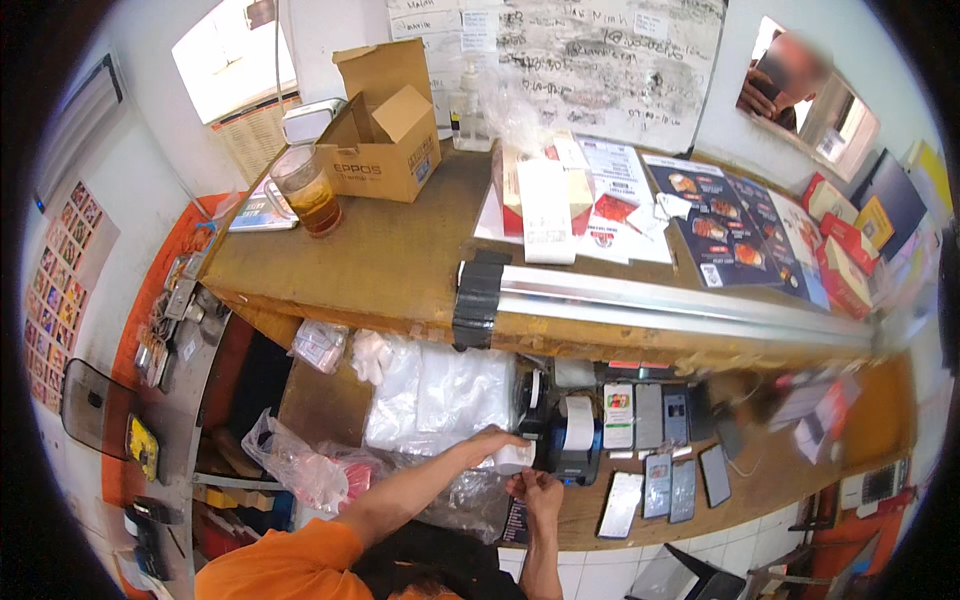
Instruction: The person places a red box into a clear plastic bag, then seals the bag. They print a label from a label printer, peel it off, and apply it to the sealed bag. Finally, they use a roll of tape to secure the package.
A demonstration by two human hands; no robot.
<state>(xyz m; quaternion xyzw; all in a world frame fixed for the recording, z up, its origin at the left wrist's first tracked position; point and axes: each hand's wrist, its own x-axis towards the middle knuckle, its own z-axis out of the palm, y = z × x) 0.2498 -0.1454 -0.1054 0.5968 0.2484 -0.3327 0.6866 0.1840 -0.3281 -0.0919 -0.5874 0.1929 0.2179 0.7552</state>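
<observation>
A small white paper roll (514, 457) is between my two hands above the lower shelf. My left hand (487, 444) grips it from above and the left. My right hand (537, 491) touches its lower right edge with bent fingers. Just right of the roll stands a blue-black receipt printer (576, 457) with a strip of white paper (580, 423) out of its top. Behind the roll is a black device (532, 403) with a white strip on it. Clear plastic bags (450, 386) lie in a stack behind my left forearm.
Several phones (658, 486) lie right of the printer. The upper counter (397, 232) holds an open cardboard box (382, 161), a glass mug of brown drink (315, 202), menus (724, 217) and a long paper strip (545, 210). A person (787, 71) shows at the opening, upper right.
</observation>
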